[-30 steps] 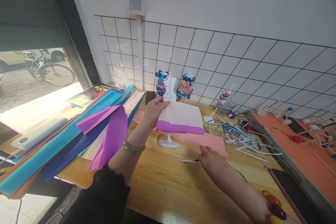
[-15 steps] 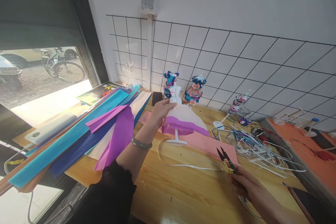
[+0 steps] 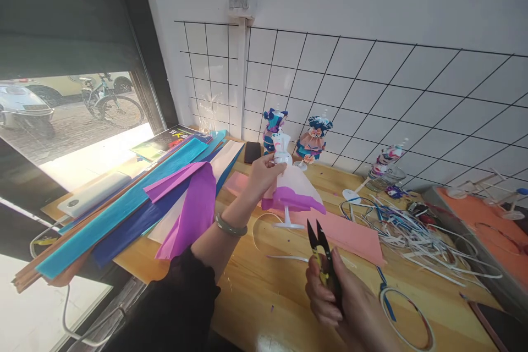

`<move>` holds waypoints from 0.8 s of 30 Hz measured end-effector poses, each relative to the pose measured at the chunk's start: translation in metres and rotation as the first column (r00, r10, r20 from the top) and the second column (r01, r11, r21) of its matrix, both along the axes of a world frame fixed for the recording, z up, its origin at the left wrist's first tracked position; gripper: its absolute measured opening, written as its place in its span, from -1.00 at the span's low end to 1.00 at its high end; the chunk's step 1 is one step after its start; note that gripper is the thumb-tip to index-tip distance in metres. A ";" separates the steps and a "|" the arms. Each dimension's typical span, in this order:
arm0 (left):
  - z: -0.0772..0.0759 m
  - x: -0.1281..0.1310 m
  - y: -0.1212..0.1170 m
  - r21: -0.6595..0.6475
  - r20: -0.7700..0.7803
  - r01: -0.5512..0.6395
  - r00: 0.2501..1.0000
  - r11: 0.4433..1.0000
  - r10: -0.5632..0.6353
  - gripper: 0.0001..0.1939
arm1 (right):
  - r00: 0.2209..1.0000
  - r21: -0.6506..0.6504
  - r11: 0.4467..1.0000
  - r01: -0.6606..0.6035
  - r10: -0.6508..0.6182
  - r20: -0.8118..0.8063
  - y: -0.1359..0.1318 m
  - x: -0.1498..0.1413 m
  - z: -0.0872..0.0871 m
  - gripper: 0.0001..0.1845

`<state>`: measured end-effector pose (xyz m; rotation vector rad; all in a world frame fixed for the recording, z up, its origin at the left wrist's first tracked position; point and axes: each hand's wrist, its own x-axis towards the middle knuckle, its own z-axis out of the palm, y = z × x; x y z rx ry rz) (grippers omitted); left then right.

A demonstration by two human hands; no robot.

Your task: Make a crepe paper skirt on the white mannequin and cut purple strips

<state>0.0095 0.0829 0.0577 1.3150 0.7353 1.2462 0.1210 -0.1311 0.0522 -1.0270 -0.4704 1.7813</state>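
My left hand (image 3: 266, 176) is closed at the waist of a small white dress-form mannequin (image 3: 282, 146). A pale paper skirt with a purple hem (image 3: 295, 190) hangs from that waist, and the white stand (image 3: 287, 225) shows below it. In my right hand (image 3: 342, 297) is a pair of yellow and black thread snips (image 3: 322, 256), blades apart and pointing up, in front of the skirt and not touching it. Under the stand lies a strip of pink crepe paper (image 3: 342, 234). The fingertips of my left hand are partly hidden behind the mannequin.
Crepe paper strips (image 3: 124, 203) in blue, purple and cream cover the table's left side. Behind stand dressed mannequins (image 3: 312, 140) and a phone (image 3: 252, 152). Tangled ribbons (image 3: 421, 236) and a glass bowl (image 3: 391, 176) lie right, beside an orange-topped surface (image 3: 482, 214). A ribbon coil (image 3: 406, 319) lies near.
My right hand has brought the snips left and nearer to the skirt, uncovering the ribbon coil. My left hand still holds the mannequin. The whole view has shifted slightly.
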 end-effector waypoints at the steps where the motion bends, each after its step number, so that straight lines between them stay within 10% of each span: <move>1: 0.000 0.001 -0.001 0.031 -0.023 -0.021 1.000 0.999 0.022 -0.66 | 0.999 -0.016 1.000 -0.008 0.008 -0.039 0.002 -0.004 0.002 -0.51; 24: 0.018 0.014 -0.043 0.369 -0.215 -0.239 0.918 0.898 0.332 -0.40 | 0.992 -0.005 0.998 0.064 -0.064 -0.104 0.022 0.000 -0.001 -0.55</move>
